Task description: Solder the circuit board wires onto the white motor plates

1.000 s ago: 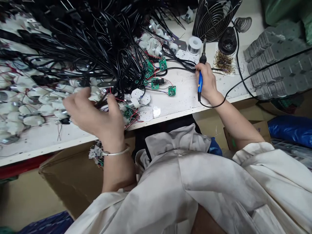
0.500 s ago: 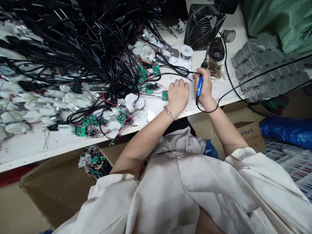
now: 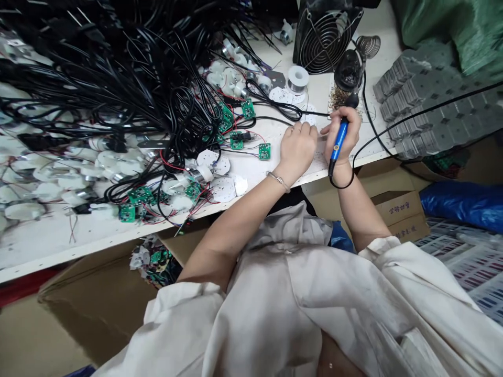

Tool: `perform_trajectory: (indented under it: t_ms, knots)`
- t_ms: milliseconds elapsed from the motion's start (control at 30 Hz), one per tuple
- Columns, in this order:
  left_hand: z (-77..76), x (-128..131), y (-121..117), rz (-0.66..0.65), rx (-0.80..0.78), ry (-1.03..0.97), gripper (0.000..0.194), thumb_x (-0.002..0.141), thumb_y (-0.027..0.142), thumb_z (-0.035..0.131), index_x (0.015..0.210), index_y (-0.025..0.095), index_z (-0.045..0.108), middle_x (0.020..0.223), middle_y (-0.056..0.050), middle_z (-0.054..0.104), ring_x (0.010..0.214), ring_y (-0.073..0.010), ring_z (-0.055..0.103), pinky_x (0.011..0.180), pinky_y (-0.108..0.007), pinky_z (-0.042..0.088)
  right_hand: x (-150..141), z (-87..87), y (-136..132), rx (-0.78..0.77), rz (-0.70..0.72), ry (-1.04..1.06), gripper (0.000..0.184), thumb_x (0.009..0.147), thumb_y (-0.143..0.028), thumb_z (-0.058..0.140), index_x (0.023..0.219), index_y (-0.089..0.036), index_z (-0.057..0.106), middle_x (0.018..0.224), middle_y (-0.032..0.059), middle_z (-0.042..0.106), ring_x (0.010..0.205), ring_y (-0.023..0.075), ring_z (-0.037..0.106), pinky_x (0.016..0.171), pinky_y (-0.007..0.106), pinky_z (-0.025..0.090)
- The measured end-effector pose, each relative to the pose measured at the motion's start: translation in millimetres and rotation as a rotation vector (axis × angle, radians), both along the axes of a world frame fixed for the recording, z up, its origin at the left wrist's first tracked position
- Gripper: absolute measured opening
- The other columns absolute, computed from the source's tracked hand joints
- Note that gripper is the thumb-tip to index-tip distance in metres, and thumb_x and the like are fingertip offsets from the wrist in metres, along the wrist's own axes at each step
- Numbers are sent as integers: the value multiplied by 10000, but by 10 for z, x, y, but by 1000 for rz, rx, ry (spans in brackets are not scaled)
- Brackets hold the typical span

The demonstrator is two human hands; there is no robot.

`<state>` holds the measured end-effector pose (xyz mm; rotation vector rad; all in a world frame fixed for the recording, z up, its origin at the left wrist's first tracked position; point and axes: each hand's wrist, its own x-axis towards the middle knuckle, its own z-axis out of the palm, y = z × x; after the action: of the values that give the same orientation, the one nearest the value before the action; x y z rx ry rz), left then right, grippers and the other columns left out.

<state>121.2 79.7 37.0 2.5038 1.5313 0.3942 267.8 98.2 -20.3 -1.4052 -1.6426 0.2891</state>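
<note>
My right hand (image 3: 349, 131) is closed around the blue handle of a soldering iron (image 3: 339, 142). The iron points away from me toward a dark stand (image 3: 348, 70), and its tip is hard to make out. Beside it, my left hand (image 3: 298, 148) is closed with its back to me, so whatever its fingers hold is hidden. One black cable (image 3: 271, 119) runs in behind the left knuckles, while another black cable (image 3: 314, 113) reaches the right fingers. A small green circuit board (image 3: 264, 151) lies just left of my left hand.
Black cables (image 3: 129, 89), white motor parts (image 3: 121, 162) and several circuit boards (image 3: 236, 140) crowd the left of the bench. A solder spool (image 3: 297, 78) and fan (image 3: 324, 44) stand behind my hands. Stacked grey plates (image 3: 416, 99) sit at right; the iron's cord crosses the bench edge.
My right hand has moved right with the soldering iron, whose front end has left the left side of the stand. My left hand has shifted slightly right, away from the nearest circuit board.
</note>
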Motion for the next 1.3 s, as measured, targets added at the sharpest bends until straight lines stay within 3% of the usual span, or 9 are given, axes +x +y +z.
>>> perform_trajectory:
  t_ms: [100,300,467,600,767,833,1033,1167,1300]
  knots:
    - [-22,156,29,-55,17,25,417,1029,104,310,1286,58,635,1409,-243,590,1276,-337,562,1043,-471,401,-10,40,-81,119,-182,133,438,1047,-536,211,1334,-248,374,1161,142,609,752,180,640,758,412,560]
    - [42,-72,-315,-374,-16,46,342,997,64,391,1045,98,728,1012,-166,705,1063,-292,642,813,-380,509,-76,96,-415,294,-114,230,218,1039,-447,388,1185,-306,468,1002,13,609,608,144,670,602,374,561]
    - [20,-496,-495,-293,-24,59,298,1000,78,436,1115,132,706,1054,-136,686,1059,-271,626,790,-349,513,-243,118,-690,201,-20,297,131,1022,-371,479,1122,-305,530,984,-10,671,655,146,732,622,340,604]
    - [-25,-772,-503,-253,-45,-11,339,1045,159,382,1201,164,684,1287,-123,647,1151,-256,607,890,-359,510,-350,154,-784,174,189,156,187,1007,-263,502,1174,-306,574,1075,5,699,890,161,763,809,348,639]
    - [-73,-940,-441,170,27,-70,282,1028,267,469,1218,173,655,1275,-157,656,1183,-311,581,972,-452,461,-317,183,-788,106,229,-149,198,1001,-241,495,1147,-266,625,1104,51,721,1041,165,718,903,311,597]
    - [-89,-964,-428,237,54,-17,255,992,339,554,1150,177,673,1162,-168,686,1106,-337,601,925,-474,461,-258,177,-796,96,180,-193,215,1003,-254,478,1157,-268,627,1098,60,719,1034,171,712,916,322,588]
    - [-80,-1068,-603,54,156,119,173,956,241,544,887,180,690,893,-138,687,882,-322,619,716,-425,461,-54,225,-805,55,306,-341,281,942,-262,535,1217,-282,591,1201,95,704,1155,235,686,962,428,584]
    - [-17,-1117,-791,-30,171,128,230,950,136,470,928,178,695,841,-123,680,847,-306,602,678,-404,445,-52,323,-763,-102,344,-358,384,924,-279,553,1306,-303,531,1300,79,675,1182,239,672,993,429,576]
    - [-19,-1118,-896,-98,116,1,305,1022,173,419,1062,174,722,876,-112,724,869,-276,630,753,-398,464,-108,323,-727,-158,239,-361,360,934,-384,579,1282,-295,567,1292,96,651,1180,289,649,1010,478,557]
